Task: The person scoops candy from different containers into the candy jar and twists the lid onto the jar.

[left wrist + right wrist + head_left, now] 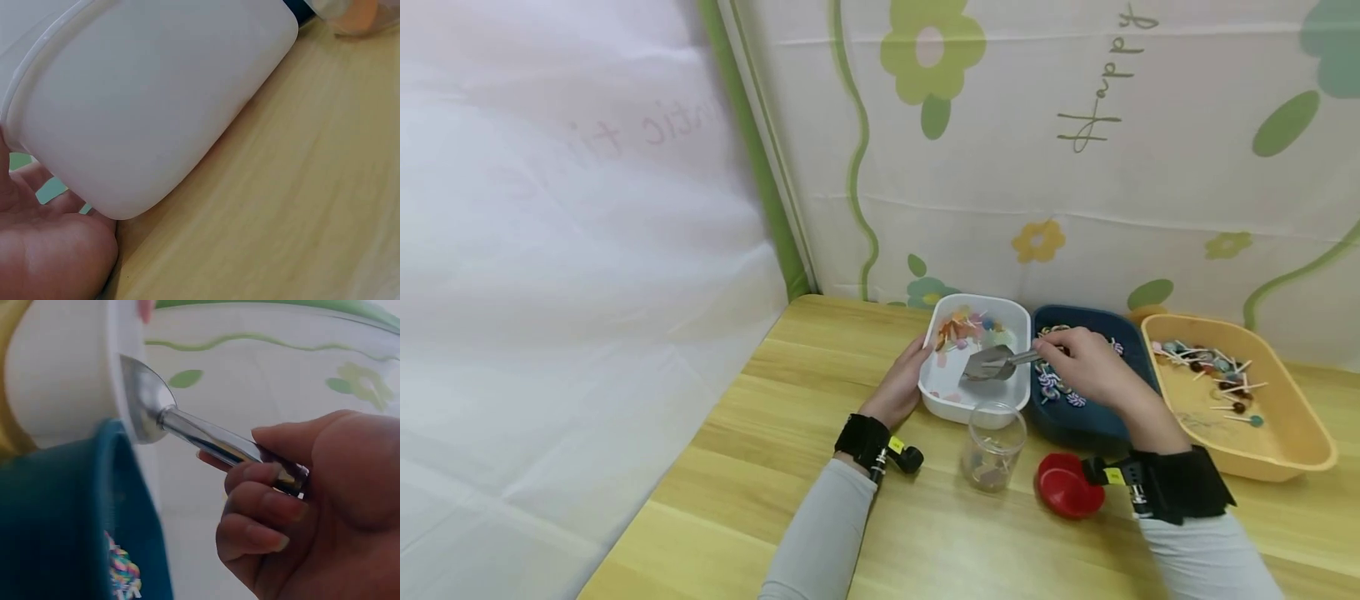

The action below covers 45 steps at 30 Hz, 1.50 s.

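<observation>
My right hand [1093, 367] grips the handle of a metal scoop [988, 364], whose blade dips into a white plastic tub [934, 400]. Several small coloured candies [958, 327] lie at the far end of that tub. In the right wrist view, thumb and fingers close round the shiny handle [215, 439]. At the tub's left side, my left hand [898, 387] holds the wall; the left wrist view shows the hand at the corner of the white tub [156, 106], its fingers partly hidden behind it. A clear plastic jar [996, 442] with some small pieces inside stands in front.
A dark blue tub [1063, 429] with swirl-patterned candies adjoins the white one. Right of it, a yellow tub [1292, 417] holds several small lollipops [1232, 387]. A red lid [1070, 487] lies near my right wrist. A printed curtain [1000, 183] hangs behind the wooden table [760, 417].
</observation>
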{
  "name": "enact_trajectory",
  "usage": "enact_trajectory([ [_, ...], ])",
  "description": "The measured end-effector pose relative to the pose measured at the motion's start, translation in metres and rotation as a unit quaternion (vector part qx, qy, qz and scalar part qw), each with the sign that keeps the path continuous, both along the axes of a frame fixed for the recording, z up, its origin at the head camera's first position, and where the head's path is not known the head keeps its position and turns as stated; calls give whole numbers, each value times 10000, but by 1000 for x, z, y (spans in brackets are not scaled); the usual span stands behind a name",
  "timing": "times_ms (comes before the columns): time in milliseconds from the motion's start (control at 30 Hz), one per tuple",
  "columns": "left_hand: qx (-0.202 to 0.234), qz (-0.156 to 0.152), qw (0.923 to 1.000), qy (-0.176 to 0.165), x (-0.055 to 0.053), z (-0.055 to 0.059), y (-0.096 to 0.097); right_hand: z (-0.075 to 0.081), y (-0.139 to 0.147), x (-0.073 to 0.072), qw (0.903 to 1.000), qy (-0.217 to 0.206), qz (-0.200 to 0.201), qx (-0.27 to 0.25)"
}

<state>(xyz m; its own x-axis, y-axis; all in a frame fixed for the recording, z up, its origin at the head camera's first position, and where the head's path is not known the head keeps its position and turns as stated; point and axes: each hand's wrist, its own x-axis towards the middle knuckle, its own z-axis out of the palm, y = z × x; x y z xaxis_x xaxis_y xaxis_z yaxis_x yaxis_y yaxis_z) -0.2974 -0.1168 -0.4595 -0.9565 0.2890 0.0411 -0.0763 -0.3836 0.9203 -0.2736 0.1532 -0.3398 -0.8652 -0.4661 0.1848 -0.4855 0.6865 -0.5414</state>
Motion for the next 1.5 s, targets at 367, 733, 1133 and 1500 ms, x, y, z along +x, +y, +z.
enact_trajectory([
  [367, -198, 165, 9997, -20, -2, 7, 5, -29, -17, -13, 9997, 32, -158, 175],
  [733, -214, 106, 9997, 64, 0, 1, 3, -39, -12, -13, 9966, -578, 341, -478],
  [1133, -285, 247, 9992, -131, 2, 0, 1, -34, 16, -19, 9530, -2331, 715, -1800],
  [1500, -147, 112, 9997, 147, 2, 1, -1, -19, 37, -21, 9545, -2061, 719, -2030],
])
